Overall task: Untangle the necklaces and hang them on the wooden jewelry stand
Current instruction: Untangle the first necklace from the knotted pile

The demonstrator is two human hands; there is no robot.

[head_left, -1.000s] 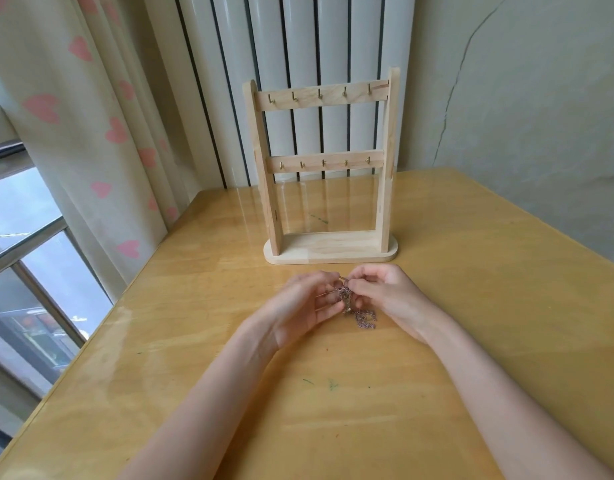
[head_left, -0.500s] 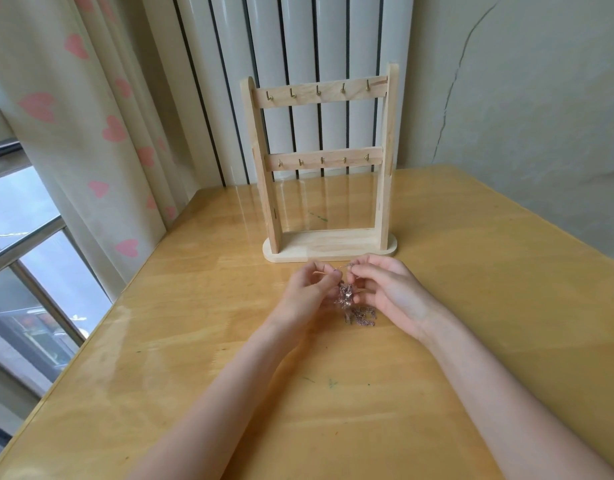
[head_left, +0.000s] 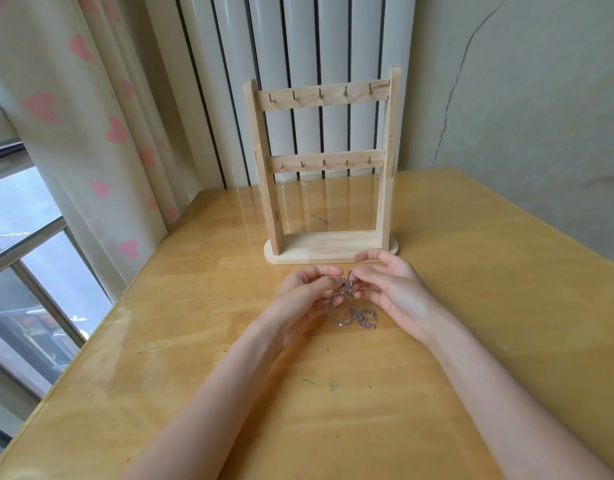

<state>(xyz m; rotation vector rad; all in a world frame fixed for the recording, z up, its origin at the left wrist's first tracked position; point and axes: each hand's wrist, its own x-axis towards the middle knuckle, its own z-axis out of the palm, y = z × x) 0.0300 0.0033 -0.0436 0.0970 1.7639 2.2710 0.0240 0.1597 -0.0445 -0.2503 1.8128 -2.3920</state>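
Before the wooden stand, left hand and right hand pinch tangled necklaces.

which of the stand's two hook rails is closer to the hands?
The lower rail of the wooden stand; the upper rail sits near the posts' tops. Both hands pinch the tangled necklaces just before the base.

No text, label, brand, number or sign can be read anywhere in this view.
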